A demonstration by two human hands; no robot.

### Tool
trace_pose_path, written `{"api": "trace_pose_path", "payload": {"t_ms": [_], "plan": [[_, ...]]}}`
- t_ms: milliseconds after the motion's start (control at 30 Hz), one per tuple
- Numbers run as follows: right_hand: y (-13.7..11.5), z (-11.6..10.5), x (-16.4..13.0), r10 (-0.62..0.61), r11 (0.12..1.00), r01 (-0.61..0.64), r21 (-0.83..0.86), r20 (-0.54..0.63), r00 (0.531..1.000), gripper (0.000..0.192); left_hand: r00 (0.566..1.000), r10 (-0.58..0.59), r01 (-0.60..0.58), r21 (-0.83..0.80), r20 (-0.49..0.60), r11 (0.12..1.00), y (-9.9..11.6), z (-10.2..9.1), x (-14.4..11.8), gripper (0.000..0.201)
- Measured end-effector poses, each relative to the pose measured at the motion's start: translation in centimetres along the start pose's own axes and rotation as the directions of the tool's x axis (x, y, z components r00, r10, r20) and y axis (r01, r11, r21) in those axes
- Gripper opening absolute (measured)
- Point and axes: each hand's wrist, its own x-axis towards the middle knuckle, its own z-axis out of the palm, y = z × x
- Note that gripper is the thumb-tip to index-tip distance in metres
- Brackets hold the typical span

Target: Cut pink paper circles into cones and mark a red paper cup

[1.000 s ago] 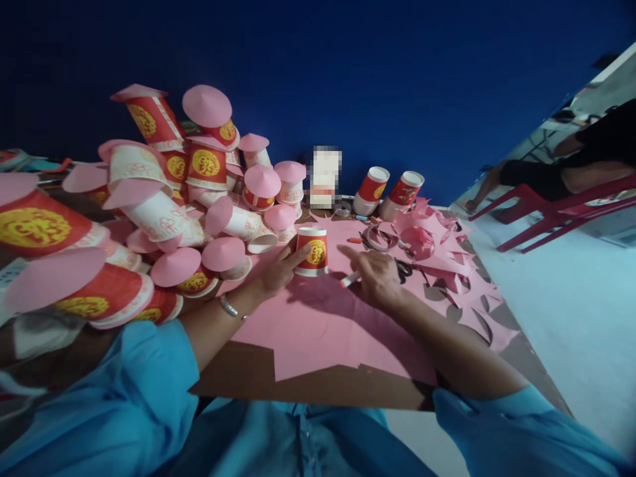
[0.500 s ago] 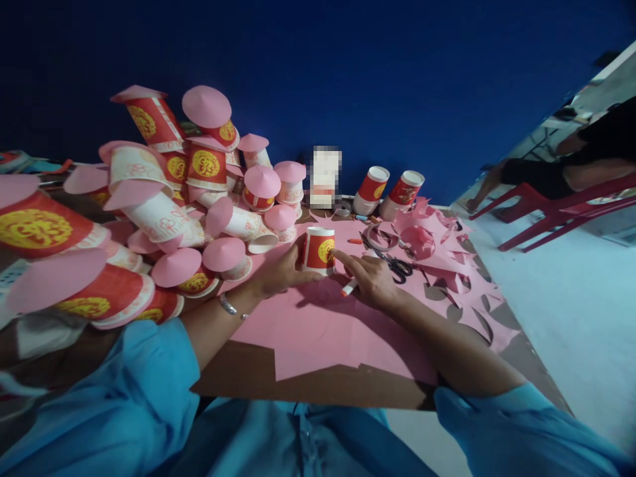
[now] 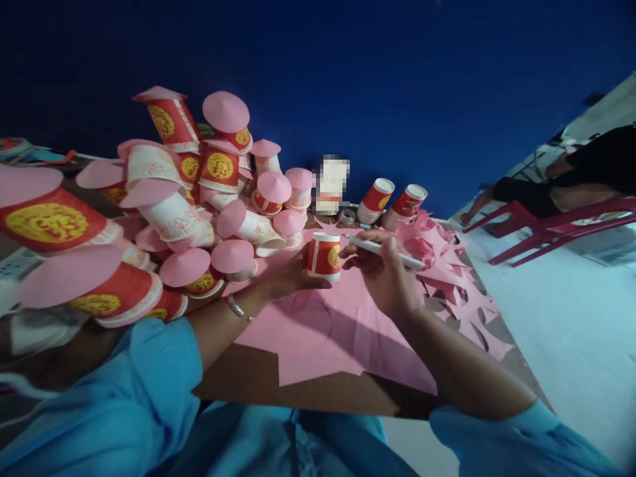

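My left hand (image 3: pixel 291 273) is wrapped round the lower part of a red-and-white paper cup (image 3: pixel 324 257), which stands upside down over the pink paper (image 3: pixel 308 328). In my right hand (image 3: pixel 390 271) is a white marker pen (image 3: pixel 385 250), held like a writing tool with its tip pointing left, close to the cup's right side but apart from it. A yellow round emblem shows on the side of the cup that faces the pen. On the pink sheet below, a faint curved line can be seen.
Many paper cups with pink cone tops (image 3: pixel 233 255) are heaped on the left. Two stacks of cups (image 3: pixel 376 200) stand at the back beside a tape roll (image 3: pixel 346 216). Pink paper scraps (image 3: pixel 460 291) cover the right side. A person sits on a red chair (image 3: pixel 541 225) beyond.
My right hand has lifted from beside the cup and turned the marker from pointing down-left to a writing hold. The cup stays in my left hand, and the view has shifted slightly.
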Motion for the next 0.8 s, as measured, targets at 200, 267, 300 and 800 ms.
{"api": "trace_pose_path", "payload": {"t_ms": [200, 267, 300, 800], "plan": [[4.3, 1.7, -0.9, 0.099, 0.979, -0.097, 0.177, -0.001, 0.995, 0.033, 0.995, -0.084, 0.089, -0.085, 0.057, 0.992, -0.3, 0.1, -0.2, 0.063], [4.8, 1.3, -1.2, 0.119, 0.969, -0.118, 0.217, 0.007, 0.993, 0.03, 0.992, -0.096, 0.102, -0.076, 0.075, 0.992, -0.4, 0.0, -0.2, 0.067], [4.9, 1.0, -1.3, 0.13, 0.965, -0.129, 0.23, 0.011, 0.991, 0.029, 0.991, -0.105, 0.111, -0.069, 0.087, 0.991, -0.4, -0.1, -0.2, 0.072], [2.9, 0.1, -2.3, 0.07, 0.963, -0.049, 0.266, -0.07, 0.995, 0.023, 0.992, -0.116, 0.116, -0.013, 0.053, 0.993, 0.1, -0.4, -0.3, 0.092]]}}
